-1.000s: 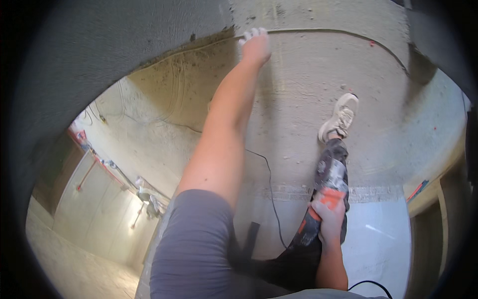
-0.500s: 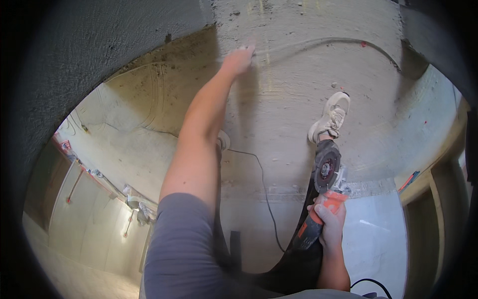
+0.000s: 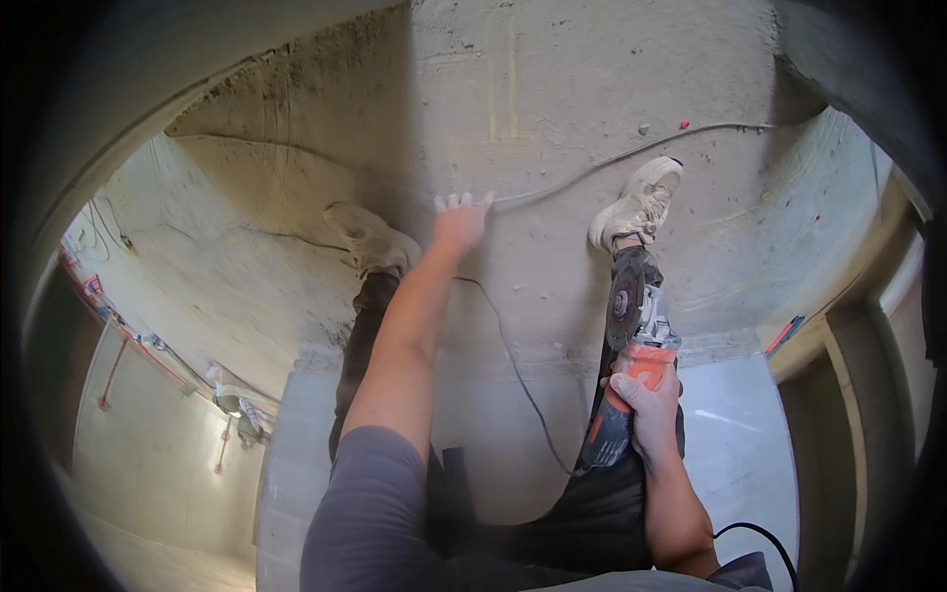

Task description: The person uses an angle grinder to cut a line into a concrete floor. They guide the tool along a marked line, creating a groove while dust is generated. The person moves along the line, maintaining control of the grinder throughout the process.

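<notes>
My left hand [image 3: 459, 225] reaches down near my feet, its whitened fingers curled over a thin grey cable [image 3: 582, 176] that crosses the rough, dusty concrete surface [image 3: 508, 148]. My right hand [image 3: 651, 414] grips an orange-and-black angle grinder [image 3: 641, 365] by its body, low at the right, over my right leg. The grinder's dark disc [image 3: 621, 306] faces upward-left, near my right white shoe [image 3: 636, 207]. A thinner black cord [image 3: 505, 340] runs from around the grinder across the surface toward the left. My left shoe [image 3: 370, 242] is beside my left hand.
A dark concrete edge [image 3: 824, 54] arches over the top corners. At the left are hanging wires [image 3: 123, 237], red pipework [image 3: 118, 350] and cluttered items [image 3: 242, 409]. Red and blue items [image 3: 784, 333] lie at the right. A pale smooth slab [image 3: 730, 444] is below.
My left hand has moved down toward my body, and the grey cable has come lower with it. The grinder is slightly higher in view. My left shoe now shows.
</notes>
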Action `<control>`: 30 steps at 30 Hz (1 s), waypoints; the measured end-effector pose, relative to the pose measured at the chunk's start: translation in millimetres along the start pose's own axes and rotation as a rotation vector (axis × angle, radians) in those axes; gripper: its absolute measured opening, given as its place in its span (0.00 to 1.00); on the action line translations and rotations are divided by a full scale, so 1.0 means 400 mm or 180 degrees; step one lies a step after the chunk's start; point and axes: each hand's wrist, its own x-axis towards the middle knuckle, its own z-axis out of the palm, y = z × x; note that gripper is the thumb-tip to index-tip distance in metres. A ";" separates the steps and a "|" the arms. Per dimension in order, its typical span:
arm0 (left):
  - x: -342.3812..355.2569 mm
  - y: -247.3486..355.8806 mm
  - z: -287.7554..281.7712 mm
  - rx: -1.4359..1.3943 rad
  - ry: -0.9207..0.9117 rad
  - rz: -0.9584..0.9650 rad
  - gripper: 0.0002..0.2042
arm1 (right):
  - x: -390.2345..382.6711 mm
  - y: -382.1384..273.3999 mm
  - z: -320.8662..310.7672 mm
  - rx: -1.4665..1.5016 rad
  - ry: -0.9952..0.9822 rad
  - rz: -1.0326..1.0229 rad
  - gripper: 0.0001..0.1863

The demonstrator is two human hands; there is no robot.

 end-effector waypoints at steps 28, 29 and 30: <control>-0.480 0.297 -0.132 -0.6612 -0.0910 -0.0143 0.33 | 0.604 0.033 0.370 0.0200 -0.0398 -0.0135 0.26; -0.452 0.270 -0.079 -0.6834 -0.1003 0.0094 0.32 | 0.629 0.046 0.375 0.0215 -0.0540 -0.0207 0.27; -0.445 0.255 -0.065 -0.7066 -0.1085 0.0307 0.31 | 0.640 0.046 0.387 0.0249 -0.0573 -0.0175 0.27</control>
